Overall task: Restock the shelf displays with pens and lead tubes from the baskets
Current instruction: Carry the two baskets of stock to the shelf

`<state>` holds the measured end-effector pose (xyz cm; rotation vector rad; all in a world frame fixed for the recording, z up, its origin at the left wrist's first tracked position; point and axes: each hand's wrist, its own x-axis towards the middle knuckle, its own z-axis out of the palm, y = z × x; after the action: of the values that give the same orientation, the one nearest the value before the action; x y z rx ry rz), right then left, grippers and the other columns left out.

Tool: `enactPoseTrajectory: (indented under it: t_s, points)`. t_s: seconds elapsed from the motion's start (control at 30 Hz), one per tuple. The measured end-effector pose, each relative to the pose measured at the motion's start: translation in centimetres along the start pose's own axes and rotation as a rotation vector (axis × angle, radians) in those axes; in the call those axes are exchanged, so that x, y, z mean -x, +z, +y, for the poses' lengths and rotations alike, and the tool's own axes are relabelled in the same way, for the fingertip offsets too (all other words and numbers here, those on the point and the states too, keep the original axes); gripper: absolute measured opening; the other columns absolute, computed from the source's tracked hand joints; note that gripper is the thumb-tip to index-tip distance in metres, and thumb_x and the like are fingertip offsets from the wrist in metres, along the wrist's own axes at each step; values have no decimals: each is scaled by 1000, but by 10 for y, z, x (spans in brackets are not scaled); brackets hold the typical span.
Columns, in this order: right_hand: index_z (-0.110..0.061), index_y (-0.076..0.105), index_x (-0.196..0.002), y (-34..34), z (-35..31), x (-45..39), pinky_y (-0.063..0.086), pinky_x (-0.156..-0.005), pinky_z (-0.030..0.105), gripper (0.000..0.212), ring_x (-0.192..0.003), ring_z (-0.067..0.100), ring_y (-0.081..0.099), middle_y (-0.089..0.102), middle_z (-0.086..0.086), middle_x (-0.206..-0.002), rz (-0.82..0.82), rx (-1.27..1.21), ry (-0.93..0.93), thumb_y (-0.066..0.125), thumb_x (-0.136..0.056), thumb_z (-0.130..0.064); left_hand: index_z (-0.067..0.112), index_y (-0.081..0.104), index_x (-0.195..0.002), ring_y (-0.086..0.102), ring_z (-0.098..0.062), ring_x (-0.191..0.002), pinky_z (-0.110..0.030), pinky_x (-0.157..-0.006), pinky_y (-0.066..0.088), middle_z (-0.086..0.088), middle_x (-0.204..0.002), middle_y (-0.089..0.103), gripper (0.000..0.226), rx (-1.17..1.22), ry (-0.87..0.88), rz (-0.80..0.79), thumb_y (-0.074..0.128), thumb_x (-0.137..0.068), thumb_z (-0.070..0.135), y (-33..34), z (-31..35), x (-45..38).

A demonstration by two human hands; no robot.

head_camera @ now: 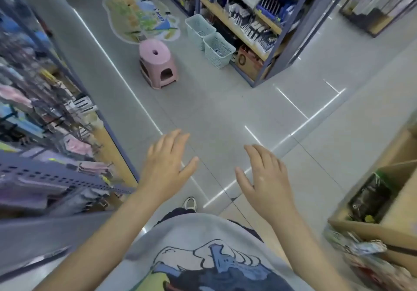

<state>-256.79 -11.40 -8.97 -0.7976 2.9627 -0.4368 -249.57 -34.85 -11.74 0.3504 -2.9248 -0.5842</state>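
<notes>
Two pale green baskets stand on the floor far ahead, one (199,28) behind the other (218,49), against the foot of a shelf unit (252,22) stocked with pens in display trays. A few thin items lie inside each basket. My left hand (165,163) and my right hand (265,177) are stretched out in front of me over the tiled floor, fingers straight and spread, palms down, holding nothing. Both hands are well short of the baskets.
A pink plastic stool (158,62) stands in the aisle left of the baskets. A floor sticker (137,15) lies beyond it. A rack of hanging goods (45,114) lines the left side. Open cardboard boxes (381,196) sit at the lower right.
</notes>
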Motion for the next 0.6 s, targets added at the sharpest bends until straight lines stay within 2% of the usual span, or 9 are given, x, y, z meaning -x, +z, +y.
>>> enactPoseTrajectory:
  t_s: [0.17, 0.3, 0.43, 0.6]
  points:
    - [-12, 51, -139, -8, 26, -138, 33, -102, 37, 54, -123, 26, 50, 55, 6, -136, 38, -59, 21, 41, -97, -45, 7, 57, -134, 54, -34, -124, -44, -94, 43, -15, -139, 56, 61, -25, 75, -10, 44, -92, 50, 2, -1, -158]
    - [-14, 51, -140, 3, 63, -259, 39, -103, 44, 56, -125, 26, 49, 55, 6, -138, 27, -106, 43, 39, -96, -47, 7, 59, -133, 55, -34, -123, -44, -94, 43, -14, -138, 57, 60, -52, 79, 22, 45, -92, 49, 18, -16, -278]
    - [-13, 51, -139, 11, 98, -398, 42, -100, 46, 57, -121, 28, 52, 56, 7, -135, -10, -109, -25, 37, -96, -48, 7, 59, -132, 55, -34, -122, -40, -95, 36, -15, -136, 58, 59, -105, -4, 57, 45, -92, 48, 23, -37, -396]
    - [-12, 51, -138, -5, 117, -559, 44, -95, 45, 55, -118, 32, 53, 56, 9, -133, -77, -85, -127, 40, -98, -47, 10, 53, -138, 47, -30, -129, -44, -99, 39, -11, -142, 52, 60, -78, -125, 81, 43, -94, 49, 7, -56, -508]
